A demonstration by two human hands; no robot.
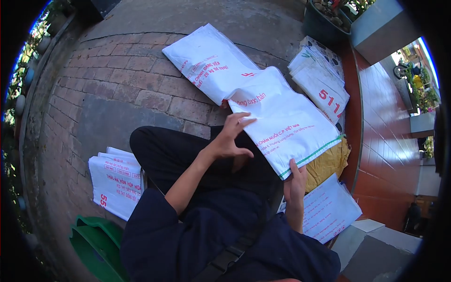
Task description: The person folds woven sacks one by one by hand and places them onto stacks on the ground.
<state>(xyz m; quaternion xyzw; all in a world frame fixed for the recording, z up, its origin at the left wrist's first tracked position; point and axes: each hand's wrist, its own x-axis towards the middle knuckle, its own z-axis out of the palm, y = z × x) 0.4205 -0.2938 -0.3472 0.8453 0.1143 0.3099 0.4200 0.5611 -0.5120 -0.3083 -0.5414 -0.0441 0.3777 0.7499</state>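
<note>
A white woven feed sack (286,117) with red print and a green stitched edge lies slantwise over my lap. My right hand (295,183) pinches its near corner by the green edge, thumb on top and fingers underneath. At the sack's left side is my left hand (230,137), open, thumb and fingers apart, with its fingertips right at the white surface. Beyond, another folded white sack (211,58) rests on the bricks, its near end overlapped by the one I hold.
More folded sacks (116,181) lie to my left above green plastic sandals (96,244). On the right are sacks marked 511 (324,87), a yellow-brown sack (329,162) and another printed white sack (331,207). A red tiled step (380,141) and a large plant pot (326,23) border that side.
</note>
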